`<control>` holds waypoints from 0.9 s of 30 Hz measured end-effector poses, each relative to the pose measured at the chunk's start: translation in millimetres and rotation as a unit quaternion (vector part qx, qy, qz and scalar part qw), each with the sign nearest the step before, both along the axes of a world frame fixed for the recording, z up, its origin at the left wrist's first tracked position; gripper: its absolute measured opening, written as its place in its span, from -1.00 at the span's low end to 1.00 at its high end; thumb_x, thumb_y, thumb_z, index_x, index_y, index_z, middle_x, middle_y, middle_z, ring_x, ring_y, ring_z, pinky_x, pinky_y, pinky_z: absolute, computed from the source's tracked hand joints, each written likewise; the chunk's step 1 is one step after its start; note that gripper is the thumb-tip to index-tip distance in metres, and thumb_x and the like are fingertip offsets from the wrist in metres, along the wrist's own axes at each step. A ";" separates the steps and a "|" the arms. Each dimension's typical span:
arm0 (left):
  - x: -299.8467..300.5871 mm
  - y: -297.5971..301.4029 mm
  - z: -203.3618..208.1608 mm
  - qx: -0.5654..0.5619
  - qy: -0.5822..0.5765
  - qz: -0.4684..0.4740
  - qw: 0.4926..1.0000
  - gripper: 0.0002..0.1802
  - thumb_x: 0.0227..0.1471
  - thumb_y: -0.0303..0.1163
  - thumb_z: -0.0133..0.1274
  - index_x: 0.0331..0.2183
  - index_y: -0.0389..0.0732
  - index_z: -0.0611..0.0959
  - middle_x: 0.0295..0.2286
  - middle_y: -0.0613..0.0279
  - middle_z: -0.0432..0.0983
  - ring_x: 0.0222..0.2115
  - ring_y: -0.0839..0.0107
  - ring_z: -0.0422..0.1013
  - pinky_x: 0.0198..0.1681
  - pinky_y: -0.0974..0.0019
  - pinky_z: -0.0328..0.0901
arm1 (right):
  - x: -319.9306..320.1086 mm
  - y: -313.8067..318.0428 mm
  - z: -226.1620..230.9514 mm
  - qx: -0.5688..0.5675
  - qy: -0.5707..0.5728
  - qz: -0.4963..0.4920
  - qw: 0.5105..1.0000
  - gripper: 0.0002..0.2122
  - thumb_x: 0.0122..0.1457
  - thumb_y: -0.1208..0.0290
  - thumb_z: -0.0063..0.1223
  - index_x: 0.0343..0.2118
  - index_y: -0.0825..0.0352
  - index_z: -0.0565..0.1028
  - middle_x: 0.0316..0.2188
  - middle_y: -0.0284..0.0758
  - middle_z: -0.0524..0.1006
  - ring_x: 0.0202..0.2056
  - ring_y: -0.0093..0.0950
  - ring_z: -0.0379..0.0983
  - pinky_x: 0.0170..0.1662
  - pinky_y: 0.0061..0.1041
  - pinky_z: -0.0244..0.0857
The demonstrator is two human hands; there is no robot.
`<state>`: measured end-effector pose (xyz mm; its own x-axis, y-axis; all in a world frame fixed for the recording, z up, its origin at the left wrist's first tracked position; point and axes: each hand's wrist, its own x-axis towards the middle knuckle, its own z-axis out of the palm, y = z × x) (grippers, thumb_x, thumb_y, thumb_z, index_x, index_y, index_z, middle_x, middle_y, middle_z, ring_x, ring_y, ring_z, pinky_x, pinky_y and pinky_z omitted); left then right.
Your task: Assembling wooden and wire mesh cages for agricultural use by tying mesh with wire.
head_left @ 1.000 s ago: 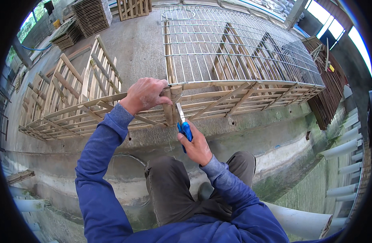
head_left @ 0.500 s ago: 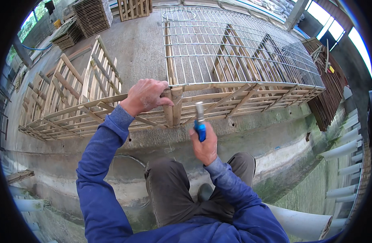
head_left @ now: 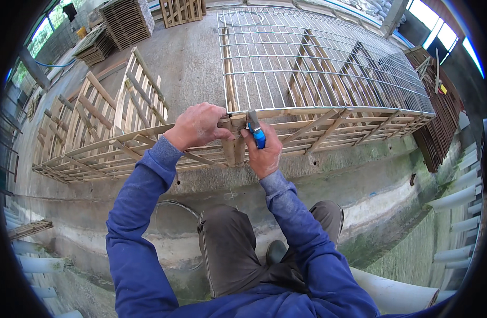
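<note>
My left hand (head_left: pixel 201 125) is closed at the top of a pair of upright bamboo posts (head_left: pixel 234 151), its thumb against the left one and its fingertips at the upper edge. In my right hand (head_left: pixel 265 151) is a blue-handled tool (head_left: pixel 258 137) with a flat metal end; its exact kind is hard to make out. The metal end stands upright close to the right post, at the corner of a wire mesh panel (head_left: pixel 264 74). My right thumb is beside that post. The mesh lies on top of a slatted bamboo frame (head_left: pixel 317 125).
Another slatted bamboo frame (head_left: pixel 100 148) stretches to the left. Stacked slatted panels (head_left: pixel 128 25) stand far left, and dark brown strips (head_left: pixel 433 139) are piled at right. Below the concrete ledge are my knees (head_left: pixel 227 246) and several pale pipes (head_left: pixel 394 291).
My right hand has moved up and forward, bringing the blue-handled tool to the post top beside my left hand. My left hand keeps its place on the post; the view has shifted slightly.
</note>
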<state>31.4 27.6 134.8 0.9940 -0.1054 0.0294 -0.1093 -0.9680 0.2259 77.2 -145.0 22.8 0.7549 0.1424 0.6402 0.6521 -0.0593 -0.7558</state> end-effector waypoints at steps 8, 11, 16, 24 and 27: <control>7.6 3.4 -1.3 -0.012 0.010 -0.005 1.000 -0.39 -0.30 0.08 0.30 -0.48 -0.35 0.56 -0.49 -0.08 0.50 -0.33 -0.06 0.44 -0.24 0.05 0.32 | 2.7 -2.3 -9.4 0.017 0.045 0.044 0.998 -0.72 -0.01 0.48 0.24 -0.20 0.35 0.51 -0.33 -0.19 0.53 -0.31 -0.30 0.49 -0.23 -0.39 0.35; 10.6 3.0 -2.8 -0.027 0.020 -0.011 0.999 -0.39 -0.31 0.07 0.31 -0.49 -0.35 0.58 -0.49 -0.10 0.49 -0.32 -0.05 0.43 -0.23 0.06 0.32 | 3.2 -4.6 -10.8 0.016 0.041 0.049 0.998 -0.72 -0.02 0.48 0.25 -0.20 0.34 0.51 -0.33 -0.19 0.53 -0.32 -0.30 0.49 -0.23 -0.39 0.35; 11.5 4.3 -3.4 -0.046 -0.001 -0.028 0.999 -0.45 -0.33 -0.01 0.34 -0.50 -0.34 0.60 -0.55 -0.12 0.48 -0.42 -0.06 0.43 -0.35 0.08 0.31 | -2.0 3.1 -11.0 0.025 0.031 0.033 0.999 -0.72 -0.03 0.49 0.26 -0.21 0.33 0.51 -0.34 -0.19 0.52 -0.34 -0.28 0.48 -0.25 -0.38 0.35; 9.2 -5.2 2.2 0.050 0.030 0.007 0.998 -0.29 -0.30 0.21 0.25 -0.48 -0.36 0.57 -0.49 -0.10 0.51 -0.34 0.00 0.47 -0.25 0.08 0.35 | -6.8 10.8 -12.3 0.050 0.033 0.001 0.998 -0.72 -0.02 0.49 0.24 -0.20 0.32 0.48 -0.37 -0.20 0.49 -0.33 -0.26 0.45 -0.24 -0.37 0.33; 6.8 -8.5 -0.2 0.082 0.003 0.015 0.996 -0.26 -0.34 0.25 0.24 -0.48 -0.35 0.58 -0.49 -0.10 0.52 -0.36 0.01 0.49 -0.28 0.09 0.37 | -7.0 12.8 -14.8 0.064 0.027 0.003 0.998 -0.72 -0.01 0.48 0.23 -0.19 0.32 0.47 -0.36 -0.20 0.49 -0.33 -0.26 0.44 -0.24 -0.36 0.33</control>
<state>38.2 19.1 134.6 0.9969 -0.0781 0.0083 -0.0785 -0.9948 0.0645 70.1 -132.2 8.0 0.7882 0.0661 0.6118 0.6103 0.0440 -0.7910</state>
